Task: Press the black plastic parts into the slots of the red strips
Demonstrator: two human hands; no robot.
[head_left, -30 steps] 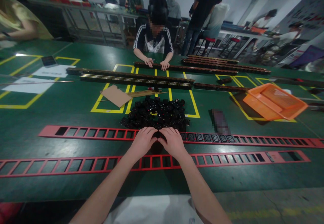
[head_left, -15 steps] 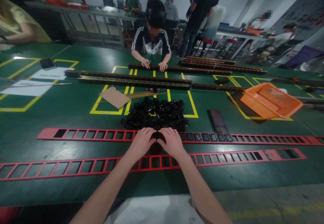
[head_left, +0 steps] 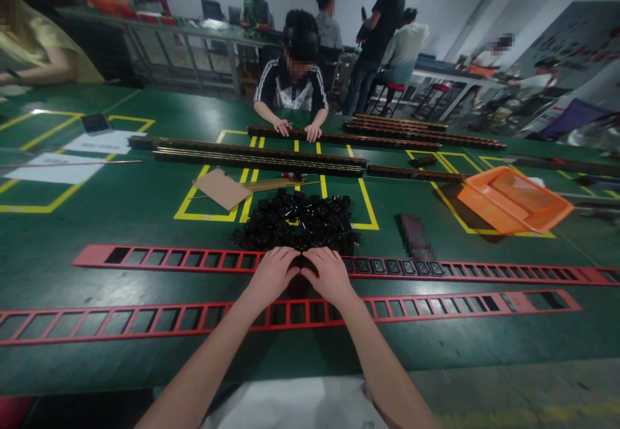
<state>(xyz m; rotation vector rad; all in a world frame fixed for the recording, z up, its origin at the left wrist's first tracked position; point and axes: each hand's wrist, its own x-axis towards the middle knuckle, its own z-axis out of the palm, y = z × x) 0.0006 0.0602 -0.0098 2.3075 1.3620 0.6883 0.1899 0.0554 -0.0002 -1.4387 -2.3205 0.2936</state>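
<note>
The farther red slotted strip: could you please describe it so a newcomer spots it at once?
On the green table, find the heap of black parts. The strip runs along its near side. Unlike the nearer red strip, it holds a row of black sockets, just right of the right hand.

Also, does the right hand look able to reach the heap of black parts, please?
Probably yes: the heap of black parts lies just beyond the right hand, with nothing seen standing between them, though whether that hand already holds something is hidden.
</note>
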